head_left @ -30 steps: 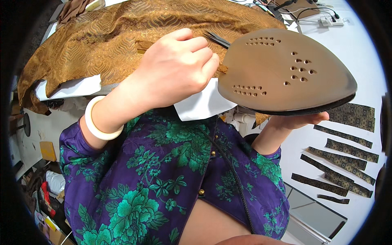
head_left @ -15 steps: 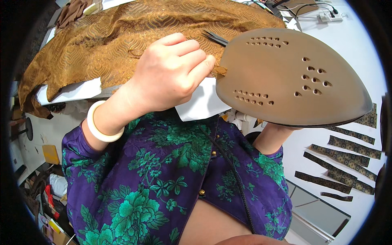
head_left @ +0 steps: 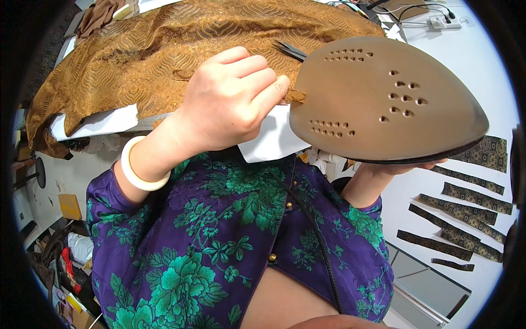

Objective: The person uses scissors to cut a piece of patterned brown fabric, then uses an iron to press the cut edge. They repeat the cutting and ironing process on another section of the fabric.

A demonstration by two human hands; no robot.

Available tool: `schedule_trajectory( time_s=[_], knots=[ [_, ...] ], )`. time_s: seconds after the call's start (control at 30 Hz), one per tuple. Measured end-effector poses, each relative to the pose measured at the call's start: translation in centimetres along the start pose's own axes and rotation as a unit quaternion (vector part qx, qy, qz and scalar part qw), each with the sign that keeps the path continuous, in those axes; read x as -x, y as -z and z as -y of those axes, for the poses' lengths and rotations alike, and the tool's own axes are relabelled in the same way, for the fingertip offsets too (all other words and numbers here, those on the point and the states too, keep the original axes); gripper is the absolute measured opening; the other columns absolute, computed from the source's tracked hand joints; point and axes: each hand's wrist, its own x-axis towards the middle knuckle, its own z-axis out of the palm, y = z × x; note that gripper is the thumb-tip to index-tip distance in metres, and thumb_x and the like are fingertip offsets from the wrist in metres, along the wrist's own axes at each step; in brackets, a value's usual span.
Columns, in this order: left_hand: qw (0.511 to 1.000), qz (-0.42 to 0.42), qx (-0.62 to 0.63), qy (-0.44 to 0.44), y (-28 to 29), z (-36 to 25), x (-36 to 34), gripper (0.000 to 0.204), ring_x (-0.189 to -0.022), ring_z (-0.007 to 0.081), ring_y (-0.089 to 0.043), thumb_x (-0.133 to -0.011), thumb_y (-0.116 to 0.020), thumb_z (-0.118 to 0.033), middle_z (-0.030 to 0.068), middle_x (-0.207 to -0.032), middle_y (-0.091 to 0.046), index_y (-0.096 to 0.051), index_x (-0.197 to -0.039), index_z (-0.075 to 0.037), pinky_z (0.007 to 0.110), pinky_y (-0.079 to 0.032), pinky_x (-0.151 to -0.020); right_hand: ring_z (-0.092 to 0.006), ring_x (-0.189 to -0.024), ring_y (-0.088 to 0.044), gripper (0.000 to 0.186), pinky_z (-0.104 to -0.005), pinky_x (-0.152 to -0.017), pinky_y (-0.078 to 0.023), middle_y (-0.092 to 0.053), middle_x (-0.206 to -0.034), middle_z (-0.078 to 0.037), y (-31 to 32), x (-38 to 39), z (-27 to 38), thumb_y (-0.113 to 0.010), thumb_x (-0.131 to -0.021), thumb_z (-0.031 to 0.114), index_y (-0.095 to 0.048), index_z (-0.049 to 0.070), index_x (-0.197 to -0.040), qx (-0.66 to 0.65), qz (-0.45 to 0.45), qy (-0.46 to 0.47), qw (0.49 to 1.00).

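Observation:
A pointed steam iron [head_left: 350,104] is tilted up at the upper right, its brown, slightly worn soleplate and clusters of steam holes facing me. My right hand [head_left: 402,167] holds it from below, mostly hidden behind it; a few fingertips show under its lower edge. My left hand [head_left: 235,98], with a cream bangle at the wrist, is closed in a pinch on a narrow golden-brown fabric strip [head_left: 296,96]. The strip runs from the fingertips to the iron's left edge. Behind the hand spreads a large golden-brown patterned cloth [head_left: 137,60].
Dark blades, like scissors [head_left: 290,51], lie on the cloth by the iron. White paper [head_left: 274,140] hangs at the near edge below my left hand. Dark patterned fabric strips [head_left: 460,208] lie at the right. A power strip [head_left: 444,22] with cables sits at the far right.
The iron has turned slightly, so its holes and tip sit further left, and more of my right fingers shows beneath it. My left hand keeps its pinch, nearly still.

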Motion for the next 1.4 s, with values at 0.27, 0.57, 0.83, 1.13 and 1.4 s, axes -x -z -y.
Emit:
schedule_trajectory(
  time_s=[0.27,0.57,0.83,1.13,1.4],
  knots=[
    [1.0,0.025,-0.001,0.003,0.5,1.2,0.1,0.026,-0.064,0.0213,-0.058,-0.071,-0.077,-0.008,0.0052,-0.072,-0.06,-0.068,-0.094,-0.001,0.034,-0.044,-0.058,-0.0266,-0.102,-0.07,0.088,-0.0425,-0.092,-0.058,-0.069,-0.117,-0.016,-0.6,-0.5,-0.3,-0.078,-0.078,0.067,-0.057,-0.006,-0.123,0.023,0.004,0.042,0.999],
    [0.999,0.012,0.025,-0.018,-0.3,0.6,0.4,0.029,-0.063,0.0232,-0.057,-0.065,-0.073,-0.003,0.0068,-0.073,-0.061,-0.068,-0.093,0.003,0.035,-0.044,-0.058,-0.0264,-0.101,-0.07,0.086,-0.0426,-0.091,-0.059,-0.07,-0.114,-0.017,-0.8,-0.3,-0.5,-0.076,-0.08,0.067,-0.058,-0.006,-0.122,0.025,0.0,0.04,0.999],
    [0.999,0.003,0.045,-0.013,-0.8,0.6,0.7,0.03,-0.062,0.0239,-0.056,-0.063,-0.072,-0.002,0.0077,-0.072,-0.06,-0.067,-0.092,0.003,0.036,-0.043,-0.057,-0.0233,-0.094,-0.07,0.086,-0.0383,-0.086,-0.059,-0.07,-0.105,-0.016,-0.5,-0.2,-0.9,-0.074,-0.082,0.068,-0.059,-0.011,-0.114,0.048,0.021,0.04,0.998],
    [0.978,0.174,0.083,-0.083,-1.5,3.0,1.1,0.022,-0.085,0.0235,-0.06,-0.074,-0.07,-0.01,0.0048,-0.082,-0.06,-0.065,-0.095,-0.004,0.039,-0.049,-0.086,-0.0176,-0.086,-0.066,0.081,-0.0322,-0.083,-0.054,-0.068,-0.094,-0.01,0.7,-0.2,-0.8,-0.074,-0.083,0.068,-0.064,-0.009,-0.104,0.18,-0.004,0.058,0.982],
    [0.947,0.246,0.199,-0.05,-2.0,4.3,0.9,0.023,-0.13,0.0333,-0.05,-0.081,-0.064,-0.004,0.0116,-0.114,-0.059,-0.067,-0.103,-0.01,0.051,-0.029,-0.123,-0.017,-0.085,-0.068,0.072,-0.031,-0.08,-0.055,-0.07,-0.094,-0.01,3.7,0.8,-0.5,-0.075,-0.086,0.062,-0.065,-0.007,-0.104,0.156,-0.026,0.017,0.987]
  ],
)
